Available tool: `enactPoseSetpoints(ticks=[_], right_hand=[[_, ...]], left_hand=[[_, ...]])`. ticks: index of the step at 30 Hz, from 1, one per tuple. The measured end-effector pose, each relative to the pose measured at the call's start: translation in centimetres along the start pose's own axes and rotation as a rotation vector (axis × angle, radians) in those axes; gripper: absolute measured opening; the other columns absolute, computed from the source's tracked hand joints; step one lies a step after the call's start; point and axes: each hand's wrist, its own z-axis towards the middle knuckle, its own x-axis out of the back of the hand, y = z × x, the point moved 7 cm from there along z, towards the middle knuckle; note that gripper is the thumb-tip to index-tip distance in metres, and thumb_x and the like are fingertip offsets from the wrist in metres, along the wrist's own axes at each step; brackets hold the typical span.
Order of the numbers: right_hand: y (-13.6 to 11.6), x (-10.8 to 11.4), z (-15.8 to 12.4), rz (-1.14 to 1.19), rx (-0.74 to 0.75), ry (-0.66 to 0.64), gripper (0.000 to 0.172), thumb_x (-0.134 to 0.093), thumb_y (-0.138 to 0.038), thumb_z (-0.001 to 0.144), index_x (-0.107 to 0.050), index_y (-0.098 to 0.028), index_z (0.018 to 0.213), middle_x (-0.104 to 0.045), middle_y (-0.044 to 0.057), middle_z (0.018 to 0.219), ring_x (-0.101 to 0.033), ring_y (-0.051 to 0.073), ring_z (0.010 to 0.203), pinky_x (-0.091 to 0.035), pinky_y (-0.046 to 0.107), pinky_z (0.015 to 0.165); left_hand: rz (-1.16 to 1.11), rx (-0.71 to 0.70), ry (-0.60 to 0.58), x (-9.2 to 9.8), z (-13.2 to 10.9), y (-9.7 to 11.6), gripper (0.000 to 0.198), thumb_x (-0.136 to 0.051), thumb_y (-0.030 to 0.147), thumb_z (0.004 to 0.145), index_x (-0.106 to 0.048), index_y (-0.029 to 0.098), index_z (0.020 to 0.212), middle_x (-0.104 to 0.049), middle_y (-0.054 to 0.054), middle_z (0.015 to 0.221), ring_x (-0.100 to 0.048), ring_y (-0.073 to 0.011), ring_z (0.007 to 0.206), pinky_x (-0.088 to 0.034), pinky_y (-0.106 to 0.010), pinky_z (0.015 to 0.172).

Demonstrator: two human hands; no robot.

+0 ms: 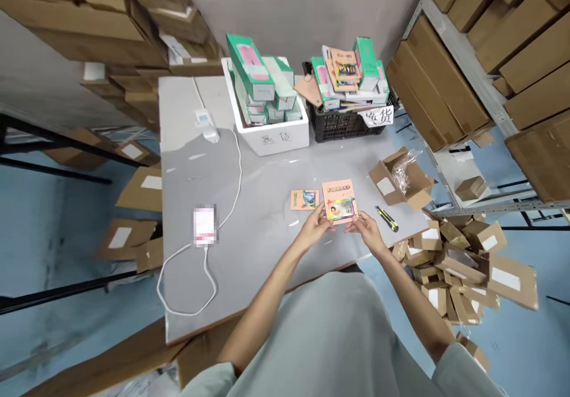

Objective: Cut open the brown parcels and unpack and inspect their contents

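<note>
A thin peach-coloured booklet (339,198) with a framed picture on its cover is held up above the table by both hands. My left hand (315,226) pinches its lower left edge, and my right hand (366,229) grips the lower right corner. Just left of it lies a smaller-looking peach booklet (304,200), turned sideways on the tabletop. To the right of my right hand rests a yellow and black utility knife (387,219). Behind the knife stands an opened cardboard box (403,177) with clear plastic wrap inside.
On the grey table (267,254), a white bin (278,137) of green boxes and a black crate (347,127) of booklets and boxes stand at the back. A cabled phone (205,226) and power strip (207,125) lie left. Discarded cartons (463,266) pile on the floor right.
</note>
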Motion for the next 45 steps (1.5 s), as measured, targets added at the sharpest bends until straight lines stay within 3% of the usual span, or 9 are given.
enactPoseSetpoints(ticks=[5, 11, 18, 24, 29, 35, 38, 41, 45], right_hand=[[-4.6, 3.8, 6.4, 0.004, 0.064, -0.035, 0.066, -0.082, -0.087, 0.083, -0.070, -0.026, 0.107, -0.081, 0.005, 0.084, -0.085, 0.029, 0.077, -0.069, 0.045, 0.083], [-13.8, 6.1, 18.0, 0.040, 0.198, -0.111, 0.067, -0.085, -0.084, 0.082, -0.072, -0.025, 0.112, -0.083, 0.005, 0.086, -0.086, 0.026, 0.079, -0.067, 0.038, 0.083], [-24.4, 3.1, 33.6, 0.138, 0.172, -0.123, 0.034, -0.084, -0.052, 0.102, -0.067, -0.023, 0.100, -0.085, 0.006, 0.093, -0.088, 0.023, 0.096, -0.067, 0.033, 0.092], [-26.8, 1.8, 40.4, 0.223, 0.068, -0.127, 0.007, -0.069, -0.030, 0.109, -0.065, -0.024, 0.109, -0.088, 0.009, 0.120, -0.087, 0.020, 0.109, -0.067, 0.041, 0.106], [-20.7, 2.7, 38.2, 0.207, -0.059, -0.179, 0.003, -0.064, -0.024, 0.109, -0.067, -0.023, 0.110, -0.087, 0.009, 0.125, -0.087, 0.017, 0.103, -0.064, 0.038, 0.109], [-6.4, 3.2, 30.5, 0.058, -0.355, -0.198, 0.003, -0.072, -0.022, 0.104, -0.070, -0.022, 0.102, -0.087, 0.010, 0.112, -0.085, 0.019, 0.094, -0.065, 0.036, 0.104], [-0.2, 2.8, 27.0, -0.016, -0.471, -0.187, 0.003, -0.070, -0.020, 0.103, -0.070, -0.022, 0.103, -0.085, 0.009, 0.107, -0.083, 0.017, 0.094, -0.065, 0.033, 0.101], [4.7, 1.1, 24.2, -0.081, -0.557, -0.174, 0.005, -0.072, -0.019, 0.101, -0.069, -0.022, 0.101, -0.082, 0.008, 0.103, -0.079, 0.016, 0.092, -0.065, 0.032, 0.100], [9.4, -2.6, 22.1, -0.169, -0.616, -0.116, 0.010, -0.075, -0.017, 0.095, -0.068, -0.022, 0.101, -0.078, 0.005, 0.098, -0.074, 0.015, 0.090, -0.064, 0.033, 0.100]], left_hand=[[0.084, -0.090, 0.056, -1.9, 6.3, 4.1, 0.073, -0.087, 0.039, 0.084, -0.068, 0.025, 0.153, -0.079, -0.009, 0.123, -0.081, -0.0196, 0.085, -0.073, -0.047, 0.091], [0.068, -0.290, 0.229, -2.7, 16.5, 12.5, 0.071, -0.093, 0.043, 0.080, -0.071, 0.021, 0.144, -0.082, -0.010, 0.120, -0.078, -0.0176, 0.081, -0.071, -0.044, 0.091], [0.046, -0.435, 0.434, 1.8, 29.6, 23.9, 0.050, -0.097, 0.030, 0.080, -0.078, 0.016, 0.124, -0.081, -0.007, 0.100, -0.075, -0.0168, 0.081, -0.069, -0.046, 0.099], [0.021, -0.425, 0.621, 5.2, 36.4, 28.3, 0.050, -0.088, 0.011, 0.078, -0.076, 0.014, 0.126, -0.079, -0.016, 0.134, -0.078, -0.0279, 0.127, -0.062, -0.050, 0.117], [0.157, -0.500, 0.672, 6.6, 31.7, 22.5, 0.051, -0.086, 0.021, 0.080, -0.077, 0.016, 0.131, -0.075, -0.020, 0.148, -0.071, -0.0362, 0.143, -0.056, -0.056, 0.124], [0.338, 0.010, 0.898, 11.3, 18.7, 5.0, 0.047, -0.072, 0.018, 0.087, -0.073, 0.015, 0.133, -0.076, -0.020, 0.148, -0.074, -0.0300, 0.134, -0.060, -0.044, 0.117], [0.338, 0.196, 0.965, 14.3, 12.7, -1.3, 0.055, -0.075, 0.015, 0.081, -0.071, 0.012, 0.135, -0.074, -0.024, 0.147, -0.073, -0.0337, 0.134, -0.059, -0.045, 0.115], [0.359, 0.333, 0.968, 17.3, 9.1, -5.5, 0.063, -0.079, 0.015, 0.078, -0.068, 0.013, 0.140, -0.073, -0.025, 0.147, -0.071, -0.0356, 0.136, -0.057, -0.045, 0.114], [0.433, 0.382, 0.867, 19.5, 8.8, -8.5, 0.064, -0.082, 0.019, 0.075, -0.066, 0.012, 0.136, -0.075, -0.023, 0.141, -0.070, -0.0348, 0.133, -0.056, -0.041, 0.109]])
